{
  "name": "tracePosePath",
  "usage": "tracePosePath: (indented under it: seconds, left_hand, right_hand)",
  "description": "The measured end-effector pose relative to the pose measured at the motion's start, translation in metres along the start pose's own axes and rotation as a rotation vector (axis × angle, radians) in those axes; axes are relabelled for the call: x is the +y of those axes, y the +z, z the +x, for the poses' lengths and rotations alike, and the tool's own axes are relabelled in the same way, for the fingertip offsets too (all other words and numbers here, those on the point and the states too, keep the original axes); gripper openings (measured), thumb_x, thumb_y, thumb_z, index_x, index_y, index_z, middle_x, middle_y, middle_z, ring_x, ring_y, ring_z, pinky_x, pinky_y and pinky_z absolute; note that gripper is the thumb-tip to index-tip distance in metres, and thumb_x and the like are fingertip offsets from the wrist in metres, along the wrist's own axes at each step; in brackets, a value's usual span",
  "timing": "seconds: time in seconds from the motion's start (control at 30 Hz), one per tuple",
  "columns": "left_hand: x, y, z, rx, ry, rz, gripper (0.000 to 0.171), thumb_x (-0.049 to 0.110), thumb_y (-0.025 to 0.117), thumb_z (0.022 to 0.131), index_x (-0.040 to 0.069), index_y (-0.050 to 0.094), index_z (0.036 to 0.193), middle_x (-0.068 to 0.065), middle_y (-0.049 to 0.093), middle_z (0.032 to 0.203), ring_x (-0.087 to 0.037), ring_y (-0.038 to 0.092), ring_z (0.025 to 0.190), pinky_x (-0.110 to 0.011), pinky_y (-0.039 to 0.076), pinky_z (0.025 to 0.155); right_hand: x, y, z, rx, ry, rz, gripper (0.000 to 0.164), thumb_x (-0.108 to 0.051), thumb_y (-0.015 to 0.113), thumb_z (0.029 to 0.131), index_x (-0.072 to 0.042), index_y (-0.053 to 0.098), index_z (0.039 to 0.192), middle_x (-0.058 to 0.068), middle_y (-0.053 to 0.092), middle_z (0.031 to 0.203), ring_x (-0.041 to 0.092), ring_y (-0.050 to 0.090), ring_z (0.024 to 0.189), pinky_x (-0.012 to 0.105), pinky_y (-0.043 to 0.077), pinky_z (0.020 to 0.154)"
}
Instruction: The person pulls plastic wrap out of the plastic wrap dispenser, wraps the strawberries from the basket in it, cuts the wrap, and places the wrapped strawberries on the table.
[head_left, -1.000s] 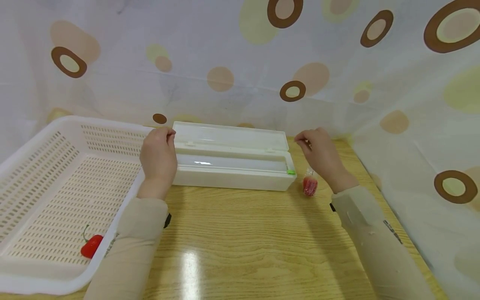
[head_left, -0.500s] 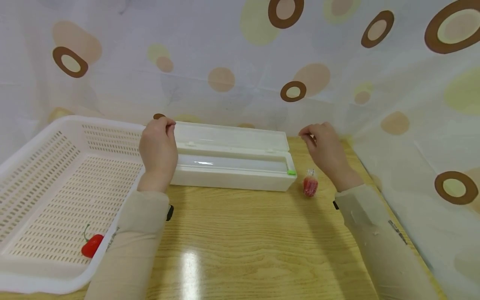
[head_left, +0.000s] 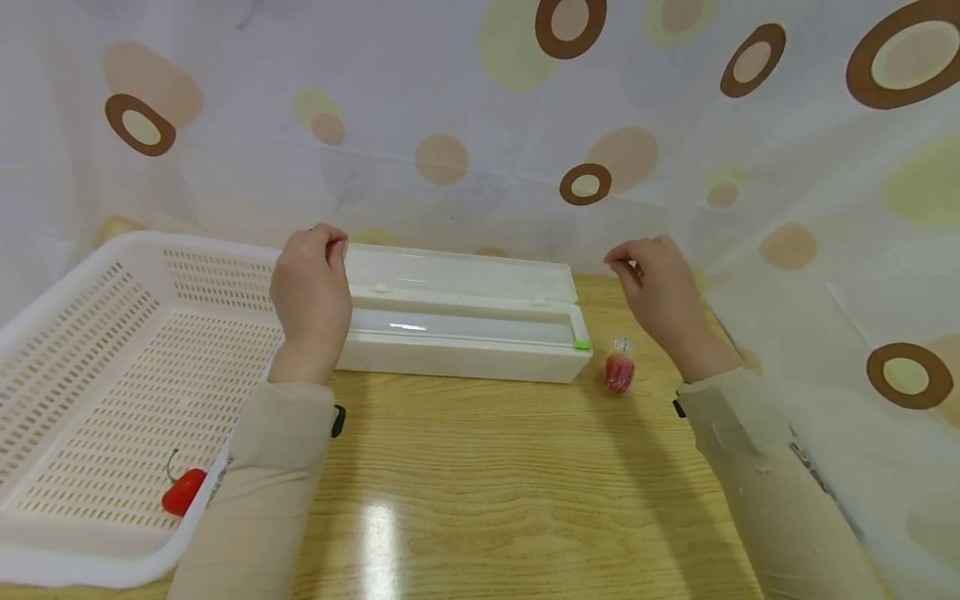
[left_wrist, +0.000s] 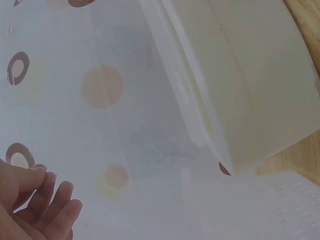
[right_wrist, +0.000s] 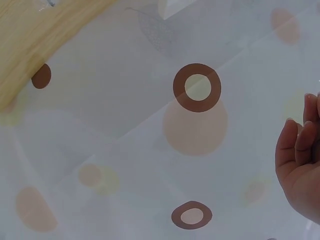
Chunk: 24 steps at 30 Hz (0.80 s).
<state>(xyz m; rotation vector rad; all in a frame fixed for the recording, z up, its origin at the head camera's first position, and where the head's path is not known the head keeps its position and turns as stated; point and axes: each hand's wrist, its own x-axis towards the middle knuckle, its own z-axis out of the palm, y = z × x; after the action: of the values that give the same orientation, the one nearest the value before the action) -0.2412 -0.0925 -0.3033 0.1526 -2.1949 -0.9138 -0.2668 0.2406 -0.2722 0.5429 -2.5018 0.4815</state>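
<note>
A long white cling film dispenser [head_left: 465,360] sits at the back of the table, its lid [head_left: 461,275] raised and a roll of clear film [head_left: 480,326] inside. My left hand [head_left: 311,304] is raised by its left end, thumb and fingertips pinched together. Beyond the right end, my right hand [head_left: 663,292] pinches at about the same height. The cling film [left_wrist: 10,34] between them is so clear that only faint glints show in the left wrist view. Below the right hand lies a small red item [head_left: 619,372] wrapped in clear plastic.
A white slotted basket [head_left: 112,567] stands at the left, with a red pepper [head_left: 183,492] inside. A patterned sheet [head_left: 442,92] hangs behind and along the right side of the wooden table [head_left: 480,475]. A green tab [head_left: 581,344] marks the dispenser's right end.
Both hands have risen and moved slightly apart, the right one drifting right and the left one a little left. The dispenser, basket and wrapped red item stay put.
</note>
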Motion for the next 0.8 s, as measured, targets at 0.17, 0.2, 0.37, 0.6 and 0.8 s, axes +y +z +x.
tracePosePath:
  seconds: [0.17, 0.2, 0.37, 0.6, 0.8]
  left_hand:
    - [0.003, -0.002, 0.002, 0.013, 0.007, 0.002, 0.022, 0.01, 0.053, 0.093, -0.006, 0.068, 0.099, -0.024, 0.068, 0.096, -0.036, 0.063, 0.089, -0.05, 0.054, 0.075]
    - [0.003, -0.002, 0.003, 0.015, 0.006, 0.0, 0.022, 0.01, 0.053, 0.093, -0.006, 0.068, 0.099, -0.024, 0.068, 0.096, -0.036, 0.063, 0.089, -0.05, 0.054, 0.076]
    - [0.007, -0.005, 0.005, 0.021, 0.0, -0.012, 0.022, 0.008, 0.053, 0.093, -0.006, 0.068, 0.099, -0.024, 0.068, 0.097, -0.035, 0.063, 0.09, -0.049, 0.054, 0.078]
    - [0.011, -0.01, 0.006, 0.056, 0.028, -0.037, 0.021, 0.008, 0.054, 0.092, -0.007, 0.068, 0.098, -0.024, 0.068, 0.094, -0.035, 0.062, 0.085, -0.048, 0.053, 0.074]
    - [0.016, -0.017, 0.005, 0.075, 0.036, -0.058, 0.021, 0.008, 0.054, 0.092, -0.006, 0.069, 0.098, -0.023, 0.068, 0.094, -0.033, 0.061, 0.083, -0.047, 0.053, 0.075]
  right_hand:
    - [-0.001, -0.003, 0.001, 0.028, -0.018, -0.002, 0.015, 0.002, 0.055, 0.089, 0.01, 0.067, 0.092, 0.026, 0.068, 0.088, 0.03, 0.044, 0.077, 0.043, 0.041, 0.068]
    - [-0.001, -0.004, 0.001, 0.032, -0.021, -0.001, 0.014, 0.002, 0.055, 0.089, 0.01, 0.067, 0.091, 0.026, 0.068, 0.087, 0.03, 0.044, 0.077, 0.043, 0.041, 0.068]
    - [-0.004, -0.01, 0.002, 0.047, -0.028, 0.005, 0.013, 0.002, 0.056, 0.088, 0.01, 0.067, 0.091, 0.026, 0.067, 0.085, 0.029, 0.044, 0.076, 0.043, 0.04, 0.068]
    - [-0.009, -0.017, 0.002, 0.054, -0.012, 0.023, 0.015, 0.002, 0.055, 0.089, 0.01, 0.067, 0.093, 0.027, 0.067, 0.089, 0.033, 0.051, 0.081, 0.046, 0.043, 0.072]
    - [-0.011, -0.022, 0.001, 0.08, -0.02, 0.041, 0.016, -0.001, 0.055, 0.09, 0.01, 0.066, 0.094, 0.027, 0.067, 0.09, 0.033, 0.061, 0.077, 0.048, 0.049, 0.071]
